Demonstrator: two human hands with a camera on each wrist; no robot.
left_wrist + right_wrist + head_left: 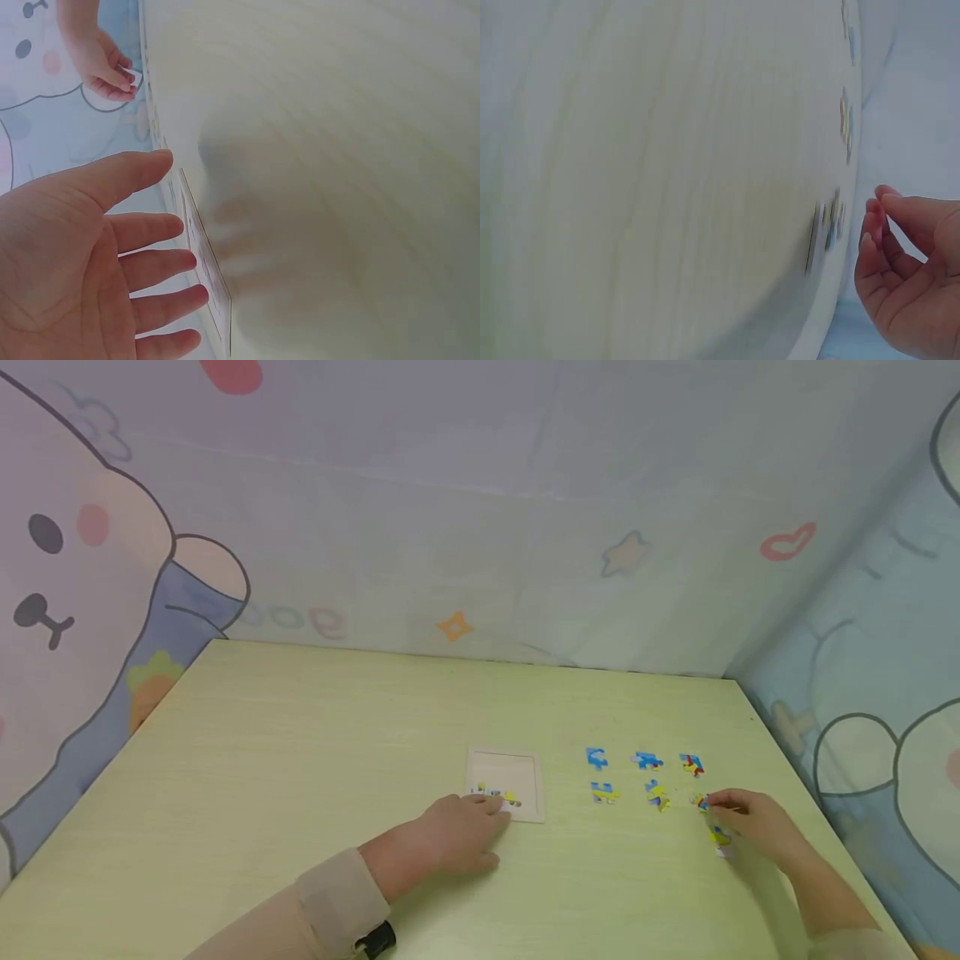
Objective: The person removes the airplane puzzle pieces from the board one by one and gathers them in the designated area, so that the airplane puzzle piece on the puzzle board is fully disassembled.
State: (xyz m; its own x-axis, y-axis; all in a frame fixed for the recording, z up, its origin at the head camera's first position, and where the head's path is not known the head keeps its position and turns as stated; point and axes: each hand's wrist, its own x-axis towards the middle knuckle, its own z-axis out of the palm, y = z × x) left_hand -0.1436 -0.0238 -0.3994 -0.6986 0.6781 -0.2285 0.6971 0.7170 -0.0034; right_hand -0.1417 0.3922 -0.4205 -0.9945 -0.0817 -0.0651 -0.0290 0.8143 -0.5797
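My left hand [461, 835] lies over the near-left edge of a pale, square puzzle tray [504, 752]. Its fingers are straight and spread in the left wrist view, near the tray's edge. Some colourful puzzle pieces [512, 798] show inside the tray by the fingertips; the hand covers part of them. To the right, my right hand [753, 827] pinches a small puzzle piece [136, 78] between thumb and fingers, its pale side showing in the left wrist view. Below those fingertips sit colourful pieces, one of them a yellow-and-blue piece [720, 837].
Loose jigsaw pieces lie in rows right of the tray, among them a blue piece [596, 758], a blue-and-red piece [647, 761], a red-and-yellow piece [692, 765] and a yellow-and-blue one [657, 794]. A printed cloth [487, 527] hangs behind the pale table [300, 760].
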